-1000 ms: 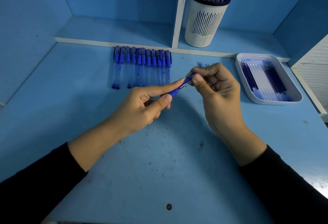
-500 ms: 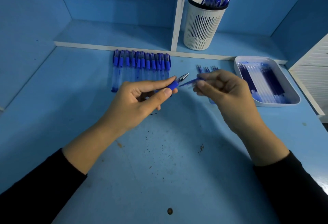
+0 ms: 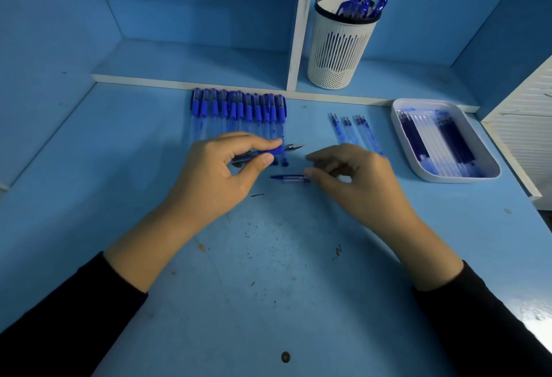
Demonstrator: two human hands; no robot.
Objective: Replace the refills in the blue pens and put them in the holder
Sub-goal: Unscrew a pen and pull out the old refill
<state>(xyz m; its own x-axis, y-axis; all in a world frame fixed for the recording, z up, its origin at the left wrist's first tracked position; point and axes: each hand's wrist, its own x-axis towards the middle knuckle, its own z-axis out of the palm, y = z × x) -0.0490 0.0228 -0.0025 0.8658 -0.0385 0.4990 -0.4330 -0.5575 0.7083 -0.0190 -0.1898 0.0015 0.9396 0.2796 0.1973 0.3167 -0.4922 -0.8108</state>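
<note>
The blue-gripped clear plastic pen (image 3: 270, 152) is pinched in the fingers (image 3: 257, 141) of the left hand (image 3: 215, 179), tip pointing to 3 o'clock. At its 5 o'clock a short clear blue-ended pen piece (image 3: 288, 178) lies on the blue table (image 3: 268, 272), axis 9-to-3. Its right end meets the nearer right hand (image 3: 358, 185); I cannot tell whether those curled fingers grip it.

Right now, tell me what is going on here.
A person's left hand grips a clear plastic pen with a blue grip, tip pointing right. The right hand meets one end of a short clear piece with a blue end; whether it pinches it is unclear. More capped pens lie in a row behind; a few stand in the white slotted holder.
</note>
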